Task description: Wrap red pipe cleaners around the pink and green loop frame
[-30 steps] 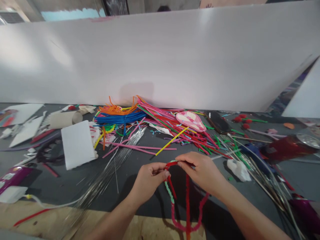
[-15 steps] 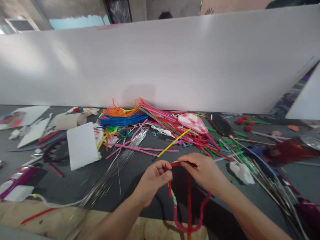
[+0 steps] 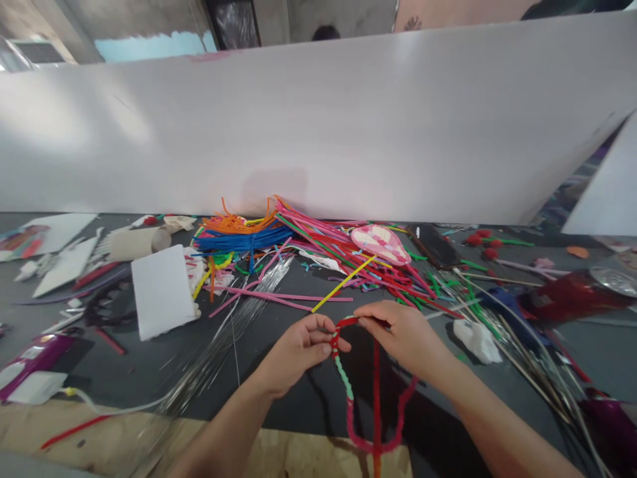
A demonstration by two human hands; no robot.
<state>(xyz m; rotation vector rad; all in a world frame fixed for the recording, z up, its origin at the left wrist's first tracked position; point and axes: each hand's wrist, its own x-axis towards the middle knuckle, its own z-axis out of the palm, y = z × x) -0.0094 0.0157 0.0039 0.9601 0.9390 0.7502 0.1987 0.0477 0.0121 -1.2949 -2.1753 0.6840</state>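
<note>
My left hand (image 3: 297, 350) pinches the top left of a looped pipe-cleaner shape (image 3: 374, 411) made of red, pink and pale green strands. My right hand (image 3: 404, 333) pinches the same loop at its red top, a little to the right. The two hands are close together over the dark table mat (image 3: 279, 372). The loop hangs down toward me, with a straight red strand running through its middle. Behind the hands lies a big pile of coloured pipe cleaners (image 3: 318, 249), with a yellow strand (image 3: 343, 283) pointing at my hands.
A white board wall (image 3: 318, 126) closes the back of the table. A bundle of thin silver wires (image 3: 223, 332) lies left of my hands, a white card (image 3: 162, 291) further left, a pink striped shape (image 3: 381, 244) on the pile, a red foil object (image 3: 572, 295) and thin sticks at right.
My left hand has shifted its pinch slightly along the loop's top and twisted it; the loop's green part has swung a little right. My right hand stays about where it was.
</note>
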